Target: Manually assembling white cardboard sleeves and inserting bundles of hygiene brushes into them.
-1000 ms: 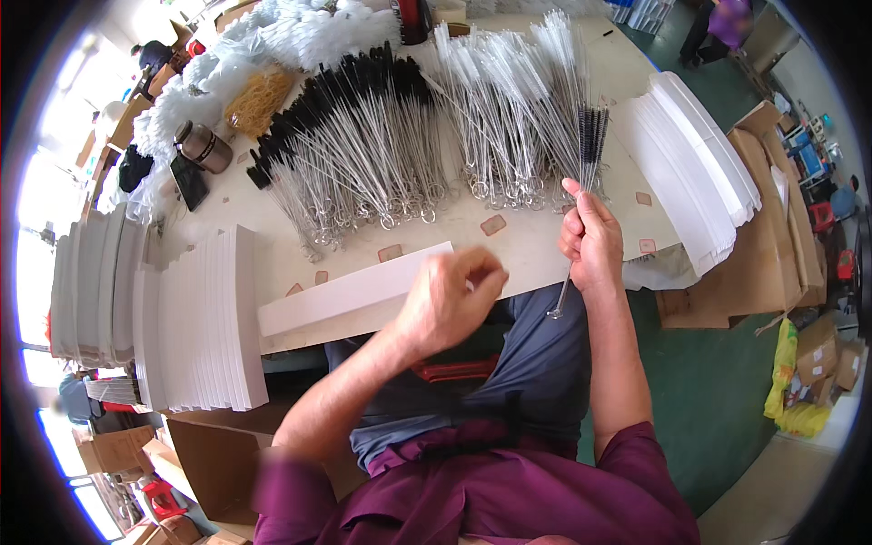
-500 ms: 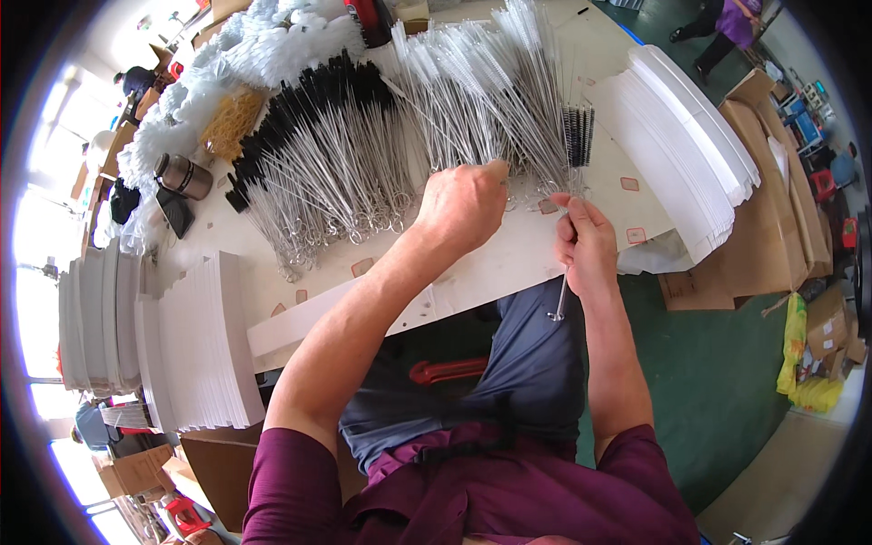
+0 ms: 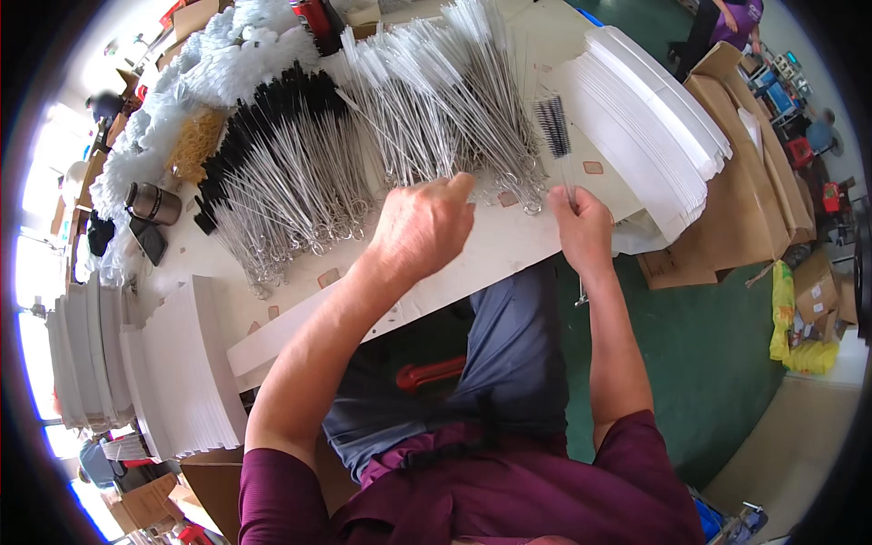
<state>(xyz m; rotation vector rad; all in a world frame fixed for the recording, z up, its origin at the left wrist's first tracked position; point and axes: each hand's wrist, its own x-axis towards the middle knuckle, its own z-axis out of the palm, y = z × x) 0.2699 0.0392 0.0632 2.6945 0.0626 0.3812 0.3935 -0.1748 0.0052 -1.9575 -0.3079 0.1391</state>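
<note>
My right hand (image 3: 585, 227) is closed around the wire stem of a tube brush with black bristles (image 3: 552, 127), above the table's front edge. The bristled end points away from me, and a looped wire end shows below my hand. A second brush in the grip, if there is one, cannot be made out. My left hand (image 3: 425, 222) is closed, fingertips by the looped ends of a pile of white-bristled tube brushes (image 3: 440, 100); what its fingers hold is hidden. Left of it lies a pile of black-bristled tube brushes (image 3: 295, 173), loops toward me.
Stacked white card sheets stand on the right (image 3: 636, 127) and left (image 3: 186, 372). Far left are a heap of clear plastic bags (image 3: 195, 91), yellow netting (image 3: 195, 145) and a steel flask (image 3: 154, 203). An open cardboard box (image 3: 745, 182) stands right of the table. Another person (image 3: 731, 23) is at the far right.
The view has shifted to the right. My right hand has moved away from the white-bristled pile with the black-bristled brush, which now leans left. My left hand stays beside the pile's looped ends.
</note>
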